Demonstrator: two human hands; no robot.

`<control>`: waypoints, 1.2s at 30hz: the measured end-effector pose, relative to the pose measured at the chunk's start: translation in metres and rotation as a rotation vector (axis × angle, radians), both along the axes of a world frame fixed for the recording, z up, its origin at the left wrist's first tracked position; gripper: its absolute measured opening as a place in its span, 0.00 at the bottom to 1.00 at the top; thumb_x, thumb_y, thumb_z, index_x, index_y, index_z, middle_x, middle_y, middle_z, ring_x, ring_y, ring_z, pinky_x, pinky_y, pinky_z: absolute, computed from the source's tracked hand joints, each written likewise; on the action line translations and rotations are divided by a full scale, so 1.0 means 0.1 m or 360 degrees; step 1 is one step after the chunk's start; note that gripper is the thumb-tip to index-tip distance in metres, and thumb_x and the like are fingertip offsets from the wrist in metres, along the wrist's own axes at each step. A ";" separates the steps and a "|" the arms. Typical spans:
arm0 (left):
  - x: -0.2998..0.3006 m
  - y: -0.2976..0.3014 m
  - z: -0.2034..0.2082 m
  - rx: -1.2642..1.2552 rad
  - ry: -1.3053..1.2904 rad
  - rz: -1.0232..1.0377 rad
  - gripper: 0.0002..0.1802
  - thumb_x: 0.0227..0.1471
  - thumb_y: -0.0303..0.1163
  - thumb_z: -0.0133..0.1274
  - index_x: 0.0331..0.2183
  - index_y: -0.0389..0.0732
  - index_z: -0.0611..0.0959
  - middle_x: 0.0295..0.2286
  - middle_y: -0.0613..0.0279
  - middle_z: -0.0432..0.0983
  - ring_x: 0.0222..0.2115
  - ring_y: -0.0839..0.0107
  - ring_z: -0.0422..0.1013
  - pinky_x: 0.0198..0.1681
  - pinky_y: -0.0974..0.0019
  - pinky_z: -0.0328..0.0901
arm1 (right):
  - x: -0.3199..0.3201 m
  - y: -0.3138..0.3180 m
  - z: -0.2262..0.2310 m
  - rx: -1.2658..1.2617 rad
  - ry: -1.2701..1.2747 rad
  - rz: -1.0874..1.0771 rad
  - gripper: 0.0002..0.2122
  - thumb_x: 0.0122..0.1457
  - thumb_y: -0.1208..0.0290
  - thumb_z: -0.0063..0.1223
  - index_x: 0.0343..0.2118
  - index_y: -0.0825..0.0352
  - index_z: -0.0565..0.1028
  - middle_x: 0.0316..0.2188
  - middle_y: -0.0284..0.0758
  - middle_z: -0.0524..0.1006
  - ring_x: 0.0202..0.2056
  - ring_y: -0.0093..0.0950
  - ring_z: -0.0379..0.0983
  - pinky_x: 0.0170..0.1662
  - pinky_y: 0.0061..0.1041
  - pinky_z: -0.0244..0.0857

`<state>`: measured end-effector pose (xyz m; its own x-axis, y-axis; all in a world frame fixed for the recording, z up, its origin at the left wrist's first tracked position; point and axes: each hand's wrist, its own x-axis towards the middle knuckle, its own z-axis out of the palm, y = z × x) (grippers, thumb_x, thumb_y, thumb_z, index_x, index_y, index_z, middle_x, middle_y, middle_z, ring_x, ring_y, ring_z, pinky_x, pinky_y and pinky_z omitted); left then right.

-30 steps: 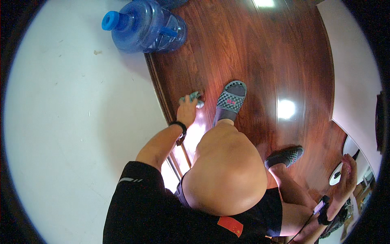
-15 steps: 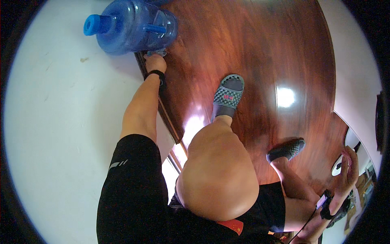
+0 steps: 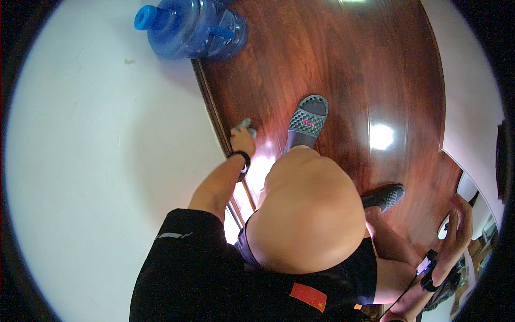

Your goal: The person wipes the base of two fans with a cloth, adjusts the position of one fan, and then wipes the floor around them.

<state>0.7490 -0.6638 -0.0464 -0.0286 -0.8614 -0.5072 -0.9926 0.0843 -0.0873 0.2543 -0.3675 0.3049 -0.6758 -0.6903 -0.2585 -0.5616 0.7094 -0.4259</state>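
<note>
Low by the skirting board, my left hand (image 3: 243, 141) is closed on a small grey-green cloth (image 3: 245, 124), pressed on the brown wooden floor (image 3: 279, 59) close to the wall. Only the cloth's ends stick out past my fingers. A dark band circles that wrist. My right hand (image 3: 460, 225) hangs out to the far right, beyond my bent leg, with its fingers loosely curved and apart and nothing seen in them. A strap and a small device sit on the right wrist.
A large blue water jug (image 3: 198, 27) lies on its side at the upper left, across the skirting board (image 3: 209, 104). The white wall (image 3: 107, 161) fills the left side. My feet wear grey slippers (image 3: 308, 121). A pale curved surface (image 3: 466, 91) stands at the right.
My left hand has come back toward me along the skirting board with the cloth, away from the jug. The view has shifted slightly. My right hand stays much the same.
</note>
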 end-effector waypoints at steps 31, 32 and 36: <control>-0.88 -0.41 0.35 0.0562 0.0895 -0.0670 0.17 0.40 0.38 0.65 0.31 0.39 0.80 0.37 0.42 0.72 0.41 0.42 0.70 0.45 0.51 0.66 | 0.04 -0.16 0.28 -0.0672 -0.0024 0.0112 0.10 0.53 0.78 0.63 0.40 0.69 0.80 0.35 0.43 0.80 0.36 0.41 0.79 0.40 0.33 0.72; -1.38 -0.52 0.51 0.0457 0.1098 -0.0862 0.15 0.36 0.33 0.66 0.28 0.38 0.79 0.35 0.44 0.72 0.40 0.42 0.70 0.44 0.51 0.66 | 0.04 -0.12 0.39 -0.0647 0.0022 0.0126 0.10 0.53 0.78 0.63 0.39 0.69 0.80 0.34 0.43 0.80 0.35 0.41 0.79 0.40 0.32 0.72; -2.71 -1.00 1.89 -0.0077 0.1235 -0.1054 0.17 0.32 0.25 0.65 0.29 0.38 0.77 0.35 0.45 0.71 0.39 0.43 0.70 0.43 0.51 0.67 | -0.03 -0.07 0.33 -0.0815 0.0039 0.0195 0.08 0.57 0.74 0.61 0.39 0.68 0.79 0.32 0.42 0.79 0.33 0.42 0.78 0.37 0.36 0.72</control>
<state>0.4780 -0.7640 0.1422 -0.8125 -0.5723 -0.1113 -0.5322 0.6501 0.5424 0.2508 -0.3746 0.3380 -0.5839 -0.7983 0.1476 -0.6415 0.3423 -0.6866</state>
